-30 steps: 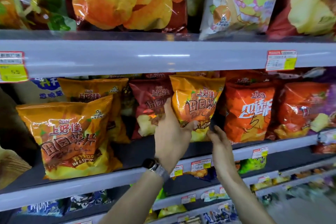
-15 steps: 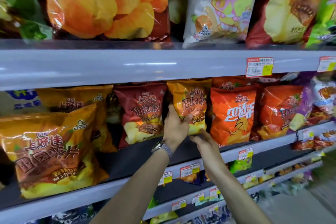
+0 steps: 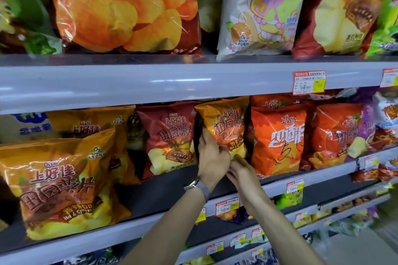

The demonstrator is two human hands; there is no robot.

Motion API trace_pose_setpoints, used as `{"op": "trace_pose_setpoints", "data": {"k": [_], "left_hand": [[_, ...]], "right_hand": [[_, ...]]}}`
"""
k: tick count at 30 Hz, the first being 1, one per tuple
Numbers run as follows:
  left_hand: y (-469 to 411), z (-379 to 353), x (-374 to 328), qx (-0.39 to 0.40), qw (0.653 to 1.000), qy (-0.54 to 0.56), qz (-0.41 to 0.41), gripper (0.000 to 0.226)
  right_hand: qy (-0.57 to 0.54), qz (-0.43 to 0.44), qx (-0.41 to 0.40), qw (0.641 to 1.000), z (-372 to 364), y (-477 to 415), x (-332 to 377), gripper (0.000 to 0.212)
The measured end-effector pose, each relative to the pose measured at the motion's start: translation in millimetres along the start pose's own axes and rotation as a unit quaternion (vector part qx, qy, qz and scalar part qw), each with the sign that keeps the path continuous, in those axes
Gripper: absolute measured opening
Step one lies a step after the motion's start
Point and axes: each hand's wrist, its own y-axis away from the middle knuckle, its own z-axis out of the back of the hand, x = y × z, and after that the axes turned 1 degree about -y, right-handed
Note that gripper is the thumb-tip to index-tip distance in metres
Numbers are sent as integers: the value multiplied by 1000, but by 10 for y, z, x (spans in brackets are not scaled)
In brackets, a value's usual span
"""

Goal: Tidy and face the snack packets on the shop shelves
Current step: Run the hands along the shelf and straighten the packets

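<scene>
An orange-yellow chip packet (image 3: 226, 122) stands upright at the back of the middle shelf (image 3: 168, 191), between a dark red packet (image 3: 170, 135) and an orange-red packet (image 3: 277, 137). My left hand (image 3: 212, 157), with a watch on its wrist, grips the orange-yellow packet's lower left side. My right hand (image 3: 242, 171) touches its bottom edge from below; its fingertips are partly hidden behind my left hand. A larger packet of the same kind (image 3: 60, 183) stands at the shelf's front left.
The upper shelf (image 3: 150, 84) carries big bags: a tomato-flavour bag (image 3: 122, 6), a white cartoon bag (image 3: 258, 8), a dark red bag (image 3: 340, 8). More orange and purple packets (image 3: 338, 133) fill the middle shelf's right. Price tags line the shelf edges. Lower shelves hold small snacks.
Both hands have pushed the orange-yellow packet back and upright between its neighbours. My right hand has come in under its bottom edge, close against my left hand.
</scene>
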Motion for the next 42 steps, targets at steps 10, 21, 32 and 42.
{"op": "trace_pose_setpoints", "data": {"k": [10,21,32,42], "left_hand": [[-166,117,-46,48,999,13,2,56],[279,313,29,77,992,-83,-56,69],[937,547,127,84,967,-235,-58,48],[1285,58,-51,67,950,-304,-11,53]], "right_hand": [[13,-20,6,1000,7,-78,99,67],[240,17,26,970,96,-3,111,90],[534,162,50,828,360,388,132,40],[615,236,14,752,1292,552,236,45]]}}
